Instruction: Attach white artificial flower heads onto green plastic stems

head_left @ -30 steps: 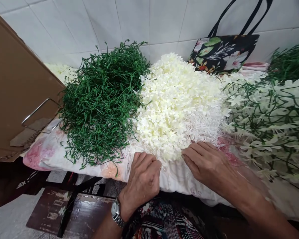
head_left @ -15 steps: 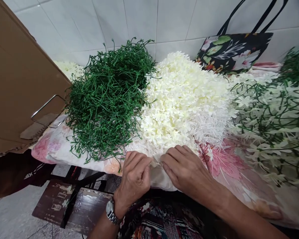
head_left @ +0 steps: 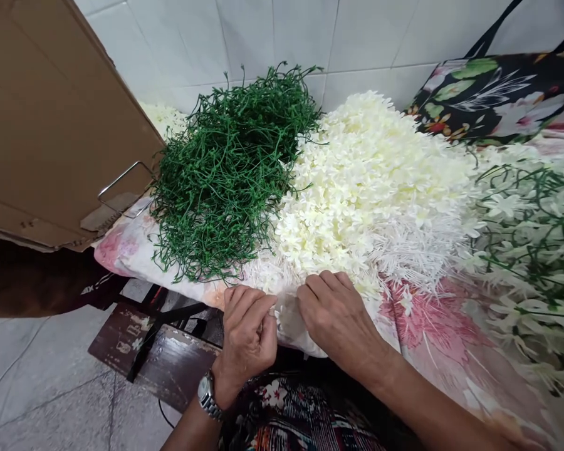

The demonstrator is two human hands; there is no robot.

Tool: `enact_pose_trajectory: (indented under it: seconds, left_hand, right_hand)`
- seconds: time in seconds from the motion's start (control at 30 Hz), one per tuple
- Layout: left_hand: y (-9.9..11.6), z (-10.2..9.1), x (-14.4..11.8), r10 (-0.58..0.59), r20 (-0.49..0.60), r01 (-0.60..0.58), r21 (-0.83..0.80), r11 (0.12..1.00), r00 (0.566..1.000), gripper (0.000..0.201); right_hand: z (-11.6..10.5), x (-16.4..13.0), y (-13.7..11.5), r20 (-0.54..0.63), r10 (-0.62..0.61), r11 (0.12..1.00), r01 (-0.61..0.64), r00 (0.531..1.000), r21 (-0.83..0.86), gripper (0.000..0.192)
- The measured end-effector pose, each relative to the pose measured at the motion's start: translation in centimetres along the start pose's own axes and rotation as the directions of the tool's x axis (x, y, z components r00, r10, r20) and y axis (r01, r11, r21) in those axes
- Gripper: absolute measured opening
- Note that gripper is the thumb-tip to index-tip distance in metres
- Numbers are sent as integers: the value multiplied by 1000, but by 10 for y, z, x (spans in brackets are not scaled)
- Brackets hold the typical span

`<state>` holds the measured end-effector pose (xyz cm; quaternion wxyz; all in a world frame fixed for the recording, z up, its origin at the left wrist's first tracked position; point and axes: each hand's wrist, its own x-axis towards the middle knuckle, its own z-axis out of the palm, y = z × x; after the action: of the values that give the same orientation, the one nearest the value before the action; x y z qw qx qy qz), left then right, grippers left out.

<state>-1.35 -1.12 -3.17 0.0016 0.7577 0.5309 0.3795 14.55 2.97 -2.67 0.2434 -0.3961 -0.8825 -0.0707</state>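
My left hand (head_left: 247, 331), with a wristwatch (head_left: 207, 396) on its wrist, is curled at the near edge of a heap of white artificial flowers (head_left: 371, 188). My right hand (head_left: 336, 312) lies just to its right, fingers bent, with the fingertips of both hands close together on small white flower pieces at the heap's front edge. What exactly is pinched between the fingers is hidden. To the left of the white heap rests a pile of green plastic stems (head_left: 232, 169). Both piles lie on a floral cloth (head_left: 423, 322).
A brown cardboard box (head_left: 47, 119) with a metal handle stands at the left. A dark floral bag (head_left: 498, 94) leans on the tiled wall at the back right. Assembled green-and-white sprigs (head_left: 531, 232) lie at the right. A dark wooden stool (head_left: 155, 357) sits below.
Both hands have shifted left along the heap's front edge and drawn closer together. The view has swung to the left and lower, showing more floor.
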Motion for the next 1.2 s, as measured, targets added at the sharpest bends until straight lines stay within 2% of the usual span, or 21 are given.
enact_pose_trajectory:
  seconds: [0.17, 0.27, 0.37, 0.47, 0.6, 0.73, 0.83, 1.0, 1.2]
  left_hand:
    - [12, -1, -3, -89, 174, 53, 199, 978, 981, 12]
    - [14, 2, -5, -117, 175, 74, 234, 969, 977, 22]
    - [12, 2, -5, -125, 77, 113, 146, 983, 989, 19]
    - [9, -2, 0, -165, -12, 165, -26, 986, 986, 16]
    - [7, -3, 12, -303, -17, 287, -275, 918, 953, 17]
    - [9, 5, 20, -356, 8, 328, -410, 851, 934, 13]
    - [12, 11, 20, -335, -7, 298, -443, 846, 942, 12]
    - [15, 14, 15, -187, -50, 150, -416, 897, 981, 15]
    - [14, 16, 11, -73, -40, 52, -395, 917, 997, 19]
  right_hand:
    - [-5, -5, 6, 59, -17, 999, 15, 998, 30, 21]
    - [-3, -7, 5, 82, -35, 999, 33, 996, 28, 21]
    - [2, -7, 1, 83, -37, 998, 33, 996, 47, 20]
    - [2, -5, 0, 50, -27, 995, 22, 998, 98, 23]
    - [-15, -5, -1, -33, 112, 947, -97, 993, 307, 23]
    - [-30, -8, -8, -48, 253, 861, -202, 966, 466, 17]
    - [-27, -9, -15, -77, 318, 855, -251, 945, 454, 16]
    - [-17, -9, -17, -94, 395, 853, -326, 914, 407, 17]
    - [-17, -9, -17, -75, 407, 837, -339, 910, 429, 17]
